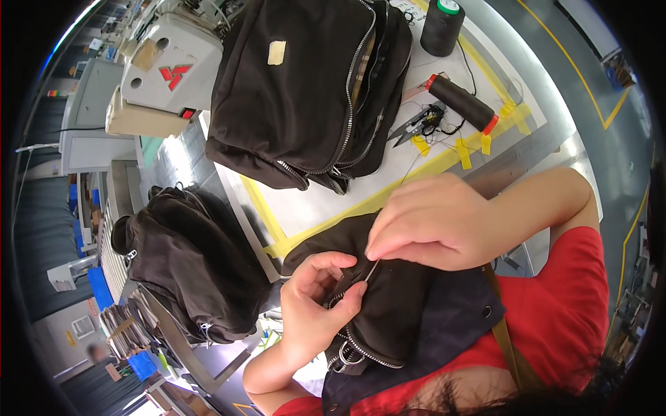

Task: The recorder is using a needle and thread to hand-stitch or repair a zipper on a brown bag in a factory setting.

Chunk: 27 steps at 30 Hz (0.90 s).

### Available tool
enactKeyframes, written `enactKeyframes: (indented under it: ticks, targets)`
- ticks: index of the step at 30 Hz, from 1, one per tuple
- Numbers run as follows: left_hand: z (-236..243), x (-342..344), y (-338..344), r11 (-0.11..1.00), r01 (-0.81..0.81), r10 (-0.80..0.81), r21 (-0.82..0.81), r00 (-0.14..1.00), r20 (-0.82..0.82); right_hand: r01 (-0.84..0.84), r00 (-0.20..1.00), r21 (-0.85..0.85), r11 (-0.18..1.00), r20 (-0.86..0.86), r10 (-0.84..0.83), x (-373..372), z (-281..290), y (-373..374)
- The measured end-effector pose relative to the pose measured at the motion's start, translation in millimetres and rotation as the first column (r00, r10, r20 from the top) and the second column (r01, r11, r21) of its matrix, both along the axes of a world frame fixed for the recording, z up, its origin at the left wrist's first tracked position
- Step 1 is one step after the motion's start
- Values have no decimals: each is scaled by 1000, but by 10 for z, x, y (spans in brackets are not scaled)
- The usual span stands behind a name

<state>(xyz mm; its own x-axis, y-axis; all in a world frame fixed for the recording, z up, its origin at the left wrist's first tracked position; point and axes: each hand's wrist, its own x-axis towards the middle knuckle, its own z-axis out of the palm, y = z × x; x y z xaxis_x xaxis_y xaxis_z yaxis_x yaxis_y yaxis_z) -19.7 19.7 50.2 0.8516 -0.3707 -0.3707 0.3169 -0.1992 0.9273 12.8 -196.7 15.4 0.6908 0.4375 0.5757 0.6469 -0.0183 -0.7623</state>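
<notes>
One white work surface [298, 208], edged with yellow tape [277, 247], is mostly taken up by a large dark bag [291, 104]. Beyond its left edge a second dark bag [201, 256] is seen slumped. The smaller dark bag [395, 298] being worked on is held at the near edge, against the person's front, its curved metal zip [378, 359] turned toward the person. Its cloth is gripped by the left hand [312, 298], thumb and forefinger closed about a fold. The fingertips of the right hand [433, 222] are pressed together just above. At the far right are set a dark thread cone [441, 31], a red-ended spool [463, 104] and dark snips [414, 125]. Smallest, a pale needle-like piece [372, 270] is pinched in the right fingertips; whether the cloth is pierced cannot be told. Hand stitching is judged to be in hand; for the next move, the fold should be kept firm and the needle-like piece guided clear of the left thumb
</notes>
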Motion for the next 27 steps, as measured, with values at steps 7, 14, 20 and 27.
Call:
enactKeyframes:
  ticks: [7,14,20,27]
  targets:
    - [-40,37,-3,1000,12,-11,12,999,-50,140,942,-279,950,333,-41,-10,86,-147]
    - [-43,48,-17,998,-25,17,-53,990,-142,219,862,-378,900,507,3,-106,111,-103]
    - [-72,54,-6,997,-14,-1,-75,983,-185,147,892,-523,839,437,115,-159,170,-57]
    - [-87,61,1,993,-25,-3,-119,973,-229,149,894,-549,822,430,125,-137,183,-4]
